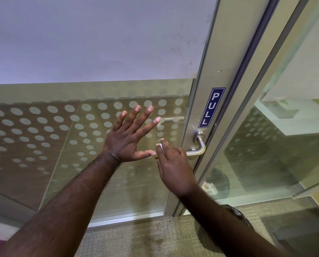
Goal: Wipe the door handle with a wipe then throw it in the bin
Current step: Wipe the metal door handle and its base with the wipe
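Note:
A brushed metal lever door handle [198,145] sticks out from the aluminium frame of a glass door, under a blue PULL sticker [211,107]. My right hand [173,167] covers the free end of the lever, fingers wrapped over it, with a bit of white wipe [160,146] showing at the fingertips. My left hand [131,136] is flat against the door's glass [80,164] just left of the handle, fingers spread, holding nothing.
The glass door has a frosted upper band and a dot pattern. A fixed glass panel [266,154] stands to the right of the frame. Behind it a dark bin [220,180] with white rubbish shows low down. Beige carpet [136,238] covers the floor.

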A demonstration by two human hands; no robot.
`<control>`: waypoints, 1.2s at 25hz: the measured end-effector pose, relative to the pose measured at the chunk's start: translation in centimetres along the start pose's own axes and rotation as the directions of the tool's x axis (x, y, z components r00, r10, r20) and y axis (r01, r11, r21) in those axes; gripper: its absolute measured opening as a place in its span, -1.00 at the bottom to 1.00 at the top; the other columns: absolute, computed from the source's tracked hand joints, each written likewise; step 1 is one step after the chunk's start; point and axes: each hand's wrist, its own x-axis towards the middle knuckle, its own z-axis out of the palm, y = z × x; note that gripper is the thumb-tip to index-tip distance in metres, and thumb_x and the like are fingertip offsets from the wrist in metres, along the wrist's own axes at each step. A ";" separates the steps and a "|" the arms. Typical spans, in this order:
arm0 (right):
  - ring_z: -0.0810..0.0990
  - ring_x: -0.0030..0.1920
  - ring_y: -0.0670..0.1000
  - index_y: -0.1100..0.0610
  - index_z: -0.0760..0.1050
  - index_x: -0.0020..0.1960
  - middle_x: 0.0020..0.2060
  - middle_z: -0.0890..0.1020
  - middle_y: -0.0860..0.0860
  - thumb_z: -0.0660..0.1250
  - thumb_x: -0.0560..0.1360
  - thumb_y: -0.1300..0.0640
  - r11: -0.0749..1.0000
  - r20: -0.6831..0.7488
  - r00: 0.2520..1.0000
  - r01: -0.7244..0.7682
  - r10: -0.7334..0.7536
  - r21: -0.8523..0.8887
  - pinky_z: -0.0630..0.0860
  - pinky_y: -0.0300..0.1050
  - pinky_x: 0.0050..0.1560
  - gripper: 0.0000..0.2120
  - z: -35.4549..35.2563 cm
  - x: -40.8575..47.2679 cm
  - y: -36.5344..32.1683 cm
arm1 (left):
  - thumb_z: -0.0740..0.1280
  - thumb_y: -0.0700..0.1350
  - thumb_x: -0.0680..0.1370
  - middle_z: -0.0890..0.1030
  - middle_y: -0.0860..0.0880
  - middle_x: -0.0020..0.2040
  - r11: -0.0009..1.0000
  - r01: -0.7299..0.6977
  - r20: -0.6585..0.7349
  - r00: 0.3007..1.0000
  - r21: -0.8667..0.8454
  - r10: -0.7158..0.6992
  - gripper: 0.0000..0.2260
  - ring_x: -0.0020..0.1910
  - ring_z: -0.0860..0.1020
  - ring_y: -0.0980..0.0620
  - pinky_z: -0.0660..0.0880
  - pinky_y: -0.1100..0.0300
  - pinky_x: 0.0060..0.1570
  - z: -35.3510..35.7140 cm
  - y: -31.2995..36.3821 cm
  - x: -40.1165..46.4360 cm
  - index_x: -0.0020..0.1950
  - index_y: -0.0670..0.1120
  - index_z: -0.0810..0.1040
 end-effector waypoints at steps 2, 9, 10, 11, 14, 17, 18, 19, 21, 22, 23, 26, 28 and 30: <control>0.51 0.30 0.16 0.25 0.47 0.33 0.34 0.50 0.20 0.27 0.53 0.25 0.998 -0.084 0.994 0.064 -0.066 -0.018 0.45 0.09 0.22 -0.63 0.5 -1.2 0.7 | -0.14 0.47 0.52 -0.14 0.00 0.63 1.000 -0.001 -0.017 1.000 0.009 0.001 -0.22 0.59 -0.12 -0.09 -0.21 -0.05 0.49 0.0 0.1 0.0 0.62 0.07 -0.05; 0.56 0.21 0.11 0.16 0.47 0.34 0.20 0.61 0.08 0.29 0.51 0.24 0.999 -0.152 0.987 -0.044 0.042 -0.008 0.41 0.12 0.24 -0.61 0.1 -1.8 1.3 | -0.12 0.36 0.60 -0.06 -0.01 0.63 0.994 -0.017 -0.106 0.994 0.103 0.028 -0.35 0.59 -0.05 -0.09 -0.19 -0.03 0.50 0.8 0.0 0.0 0.61 0.07 0.04; 0.57 0.20 0.10 0.17 0.48 0.33 0.18 0.62 0.08 0.32 0.51 0.21 0.997 -0.150 0.986 -0.073 0.073 0.005 0.41 0.13 0.24 -0.62 0.1 -1.6 1.0 | -0.11 0.35 0.60 -0.05 -0.02 0.63 0.991 -0.019 -0.122 0.992 0.131 0.035 -0.35 0.59 -0.05 -0.10 -0.18 -0.03 0.50 1.1 0.0 0.0 0.61 0.06 0.06; 0.58 0.18 0.09 0.17 0.49 0.31 0.16 0.63 0.08 0.33 0.52 0.19 0.995 -0.152 0.983 -0.100 0.101 0.017 0.41 0.13 0.25 -0.64 0.1 -1.6 0.7 | -0.11 0.35 0.60 -0.03 -0.03 0.63 0.987 -0.020 -0.137 0.990 0.158 0.042 -0.35 0.59 -0.04 -0.10 -0.18 -0.04 0.50 1.3 -0.1 0.0 0.61 0.06 0.09; 0.59 0.14 0.10 0.21 0.49 0.30 0.13 0.64 0.09 0.28 0.57 0.16 0.987 -0.131 0.979 -0.155 0.159 0.038 0.39 0.14 0.27 -0.68 0.0 -1.3 0.0 | -0.12 0.36 0.59 -0.01 -0.05 0.63 0.976 -0.024 -0.169 0.984 0.219 0.063 -0.34 0.59 -0.05 -0.11 -0.18 -0.05 0.50 1.9 -0.1 0.0 0.60 0.05 0.12; 0.60 0.12 0.11 0.21 0.42 0.34 0.12 0.63 0.09 0.18 0.62 0.12 0.971 0.021 0.972 -0.233 0.233 0.045 0.29 0.12 0.37 -0.67 -0.2 0.7 -1.0 | -0.15 0.32 0.61 -0.02 -0.07 0.63 0.971 -0.034 -0.181 0.980 0.235 0.078 -0.37 0.59 -0.07 -0.12 -0.17 -0.06 0.49 2.3 -0.1 -0.1 0.61 0.05 0.11; 0.58 0.14 0.11 0.21 0.38 0.36 0.15 0.61 0.10 0.13 0.63 0.13 0.969 0.079 0.967 -0.247 0.243 0.033 0.22 0.10 0.41 -0.67 -0.2 1.4 -1.3 | -0.15 0.30 0.62 -0.01 -0.07 0.62 0.970 -0.035 -0.188 0.979 0.239 0.082 -0.38 0.59 -0.06 -0.12 -0.16 -0.06 0.50 2.4 -0.1 -0.1 0.60 0.04 0.12; 0.56 0.17 0.11 0.21 0.35 0.37 0.18 0.59 0.12 0.10 0.64 0.15 0.968 0.119 0.962 -0.248 0.244 0.021 0.17 0.08 0.43 -0.66 -0.2 1.9 -1.5 | -0.15 0.28 0.63 -0.01 -0.08 0.62 0.968 -0.035 -0.196 0.977 0.247 0.086 -0.40 0.59 -0.05 -0.12 -0.16 -0.07 0.50 2.5 -0.1 -0.1 0.60 0.04 0.13; 0.53 0.20 0.13 0.23 0.37 0.34 0.20 0.56 0.16 0.08 0.62 0.20 0.973 0.151 0.962 -0.232 0.227 0.017 0.11 0.05 0.46 -0.67 -0.2 2.5 -1.8 | -0.14 0.25 0.64 0.02 -0.09 0.62 0.962 -0.036 -0.210 0.973 0.269 0.095 -0.42 0.59 -0.04 -0.13 -0.16 -0.07 0.50 2.7 0.0 -0.2 0.60 0.04 0.16; 0.54 0.19 0.13 0.23 0.40 0.30 0.17 0.57 0.16 0.08 0.61 0.20 0.975 0.164 0.962 -0.224 0.219 0.012 0.11 0.04 0.47 -0.70 -0.3 2.8 -1.8 | -0.13 0.24 0.64 0.04 -0.09 0.62 0.961 -0.036 -0.217 0.971 0.276 0.099 -0.43 0.59 -0.03 -0.13 -0.14 -0.07 0.50 2.7 0.0 -0.2 0.59 0.03 0.18; 0.55 0.15 0.12 0.21 0.44 0.24 0.11 0.60 0.14 0.09 0.61 0.19 0.974 0.176 0.960 -0.225 0.220 0.007 0.13 0.03 0.46 -0.73 -0.7 3.1 -1.6 | -0.13 0.23 0.64 0.07 -0.09 0.61 0.960 -0.035 -0.224 0.969 0.279 0.100 -0.43 0.59 -0.01 -0.13 -0.13 -0.07 0.50 2.8 0.0 -0.2 0.59 0.03 0.19; 0.59 -0.14 0.12 0.17 0.58 -0.09 -0.17 0.66 0.13 0.20 0.55 0.12 0.945 0.178 0.934 -0.323 0.310 0.049 0.38 0.01 0.19 -0.79 -1.8 4.6 -1.0 | -0.12 0.22 0.64 0.20 -0.08 0.57 0.962 -0.035 -0.241 0.965 0.269 0.102 -0.44 0.58 0.01 -0.13 -0.08 -0.07 0.49 2.7 0.1 -0.1 0.57 0.03 0.24; 0.50 -0.30 0.12 0.18 0.58 -0.21 -0.26 0.65 0.13 0.23 0.53 0.11 0.924 0.178 0.917 -0.376 0.358 0.074 0.39 -0.04 -0.06 -0.76 -2.2 5.4 -0.8 | -0.12 0.21 0.64 0.24 -0.08 0.54 0.962 -0.037 -0.248 0.963 0.272 0.107 -0.44 0.58 0.02 -0.13 -0.06 -0.07 0.48 2.7 0.1 -0.1 0.57 0.03 0.25; 0.56 -0.24 0.12 0.18 0.58 -0.15 -0.23 0.66 0.14 0.20 0.53 0.14 0.935 0.179 0.924 -0.352 0.338 0.049 0.41 -0.01 0.09 -0.78 -1.7 5.2 -1.2 | -0.12 0.21 0.64 0.26 -0.07 0.53 0.962 -0.033 -0.254 0.961 0.270 0.105 -0.45 0.58 0.03 -0.13 -0.03 -0.07 0.47 2.7 0.1 -0.1 0.57 0.03 0.25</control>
